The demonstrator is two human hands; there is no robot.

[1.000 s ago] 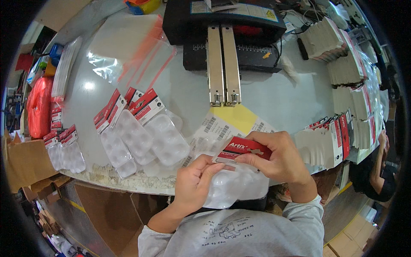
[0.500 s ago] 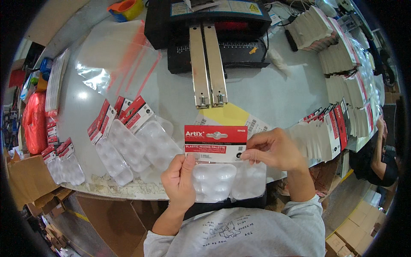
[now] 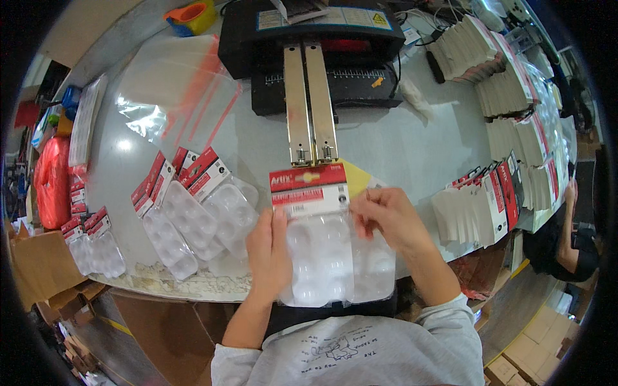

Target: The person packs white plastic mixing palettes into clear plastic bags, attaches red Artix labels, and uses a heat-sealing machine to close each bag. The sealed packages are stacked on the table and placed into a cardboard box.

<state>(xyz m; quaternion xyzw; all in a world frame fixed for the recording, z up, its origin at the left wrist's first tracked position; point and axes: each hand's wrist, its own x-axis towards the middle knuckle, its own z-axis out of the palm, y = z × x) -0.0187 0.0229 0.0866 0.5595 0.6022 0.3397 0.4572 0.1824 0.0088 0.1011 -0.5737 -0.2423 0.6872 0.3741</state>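
Note:
A white plastic paint palette [image 3: 318, 264] with rounded wells hangs below a red, black and white header card [image 3: 310, 193]. My left hand [image 3: 269, 248] grips the pack at the card's lower left, thumb in front. At the card's right edge, my right hand [image 3: 386, 219] has its fingers curled together; whether they pinch the card is unclear. The card's top lies just below the tips of two metal arms [image 3: 311, 109] on a black machine [image 3: 309, 26]. Behind the pack, to its right, another white palette [image 3: 373, 267] is partly covered. A yellow sheet [image 3: 357, 180] shows behind the card.
Several carded palettes [image 3: 193, 219] lie at the left, with smaller ones [image 3: 96, 248] by the table edge. Clear bags with red strips [image 3: 174, 90] lie farther back. Header cards [image 3: 476, 202] stand in rows on the right. Another person's arm [image 3: 570, 225] shows at far right.
The palette pack has tilted and moved away from me, bringing its card up to the metal arms. My left hand moved with it. The right hand's fingers have curled and shifted slightly.

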